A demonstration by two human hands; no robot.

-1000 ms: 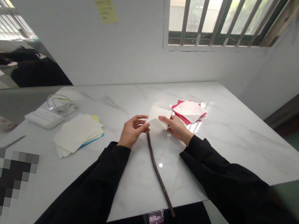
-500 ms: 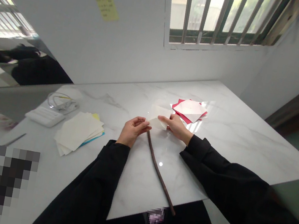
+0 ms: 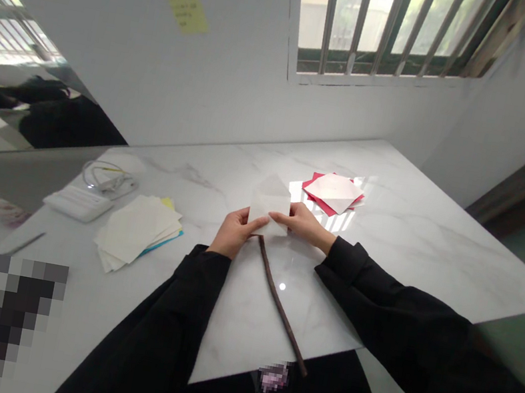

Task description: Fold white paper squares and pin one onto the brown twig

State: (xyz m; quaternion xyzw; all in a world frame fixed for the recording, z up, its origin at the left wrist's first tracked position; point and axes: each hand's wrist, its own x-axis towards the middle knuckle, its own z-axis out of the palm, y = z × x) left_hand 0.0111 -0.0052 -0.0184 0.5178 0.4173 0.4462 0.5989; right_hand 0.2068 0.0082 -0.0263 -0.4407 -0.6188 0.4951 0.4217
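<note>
Left of the folded white paper (image 3: 269, 206), a stack of cream paper (image 3: 135, 228) lies on the marble table (image 3: 415, 250). The left hand (image 3: 236, 232) pinches the paper's lower edge between thumb and fingers, and the right hand (image 3: 303, 223) grips its right side. Below the paper lies a thin brown stick (image 3: 280, 301); to its right, a pile of red and white paper (image 3: 332, 192).
</note>
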